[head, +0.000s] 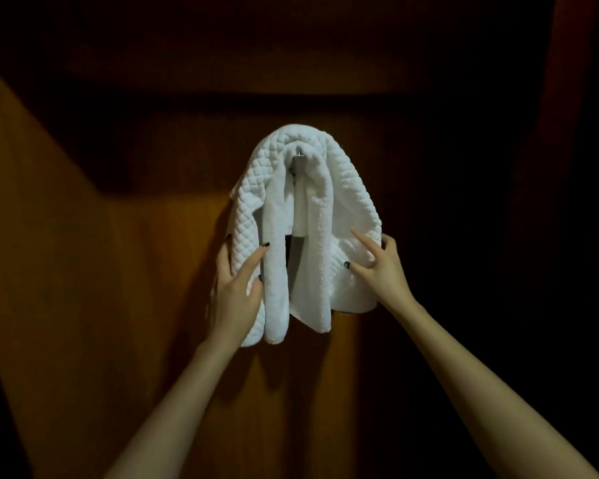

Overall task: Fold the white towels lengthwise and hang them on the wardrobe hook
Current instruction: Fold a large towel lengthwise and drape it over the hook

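Left hand [234,288] is clasping the left drape of the quilted towel [355,188] below and left of the hook [298,154]. Index finger and thumb are lying on the front face, the other fingers are reaching round the outer edge, so the fold is sitting pinched between them. Thumb tip is also touching the plain terry towel [274,271] hanging just inside that drape.

Right hand [381,267] is not gripping. Fingers are spread and mostly straight, with index and thumb pressing on the front of the right drape below and right of the hook. The remaining fingers are resting at its outer edge.

Both white towels are hanging over the hook. The quilted one is lying on top and arching over it, with the plain one underneath, its two ends dropping straight below the hook on either side of a narrow gap. The left ends are reaching further below the hook than the right ends. The hook's metal stub is showing just under the arch.

Both my forearms are reaching up toward the hook from below. Brown wardrobe panel [146,271] is sitting behind the hook, lit on its left, dark above and to its right.
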{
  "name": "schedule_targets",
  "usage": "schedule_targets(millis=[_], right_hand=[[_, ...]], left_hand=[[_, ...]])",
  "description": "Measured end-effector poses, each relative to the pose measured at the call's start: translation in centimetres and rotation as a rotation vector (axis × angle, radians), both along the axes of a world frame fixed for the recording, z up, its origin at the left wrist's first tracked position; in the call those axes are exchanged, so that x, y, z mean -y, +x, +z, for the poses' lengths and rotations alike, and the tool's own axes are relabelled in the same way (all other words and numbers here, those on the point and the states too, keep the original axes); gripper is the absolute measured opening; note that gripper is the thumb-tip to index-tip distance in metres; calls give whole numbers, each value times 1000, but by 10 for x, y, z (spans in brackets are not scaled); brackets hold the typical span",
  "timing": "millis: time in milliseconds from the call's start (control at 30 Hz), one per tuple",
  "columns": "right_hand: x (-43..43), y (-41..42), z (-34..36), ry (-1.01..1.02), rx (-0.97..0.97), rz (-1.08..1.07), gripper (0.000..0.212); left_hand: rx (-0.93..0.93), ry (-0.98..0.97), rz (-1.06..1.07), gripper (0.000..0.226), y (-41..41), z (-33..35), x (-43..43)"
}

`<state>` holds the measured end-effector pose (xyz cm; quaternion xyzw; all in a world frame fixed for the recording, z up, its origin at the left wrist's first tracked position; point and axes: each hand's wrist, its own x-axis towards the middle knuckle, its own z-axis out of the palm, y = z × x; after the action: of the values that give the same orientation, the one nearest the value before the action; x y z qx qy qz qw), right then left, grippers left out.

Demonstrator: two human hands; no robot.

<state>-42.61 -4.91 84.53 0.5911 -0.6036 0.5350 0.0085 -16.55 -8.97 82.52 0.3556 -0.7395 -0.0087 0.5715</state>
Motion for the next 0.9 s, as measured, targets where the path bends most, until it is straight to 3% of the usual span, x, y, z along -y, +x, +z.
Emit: schedule_targets(millis=[67,167,367,467,533,667,800,900], right_hand=[[4,4,-13,56,-44,-50,62],[5,12,-28,-8,-70,-15,49],[-2,-5,-45,-272,-433,-244,57],[1,-11,-54,-227,-548,-303,54],[9,7,-65,-140,-609,-234,53],[18,49,-77,-79,-594,-96,54],[15,31,-76,-105,-580,110,69],[4,15,-53,-242,-421,180,77]], left_hand=[[-24,79,65,46,3,-3,5],[96,75,106,45,8,-2,16],[159,50,258,50,14,-19,27],[122,125,217,55,-7,-28,28],[69,161,169,56,-28,-34,24],[67,131,175,57,-57,-48,8],[106,217,81,79,-46,-43,7],[-17,127,-14,91,-49,-14,-10]])
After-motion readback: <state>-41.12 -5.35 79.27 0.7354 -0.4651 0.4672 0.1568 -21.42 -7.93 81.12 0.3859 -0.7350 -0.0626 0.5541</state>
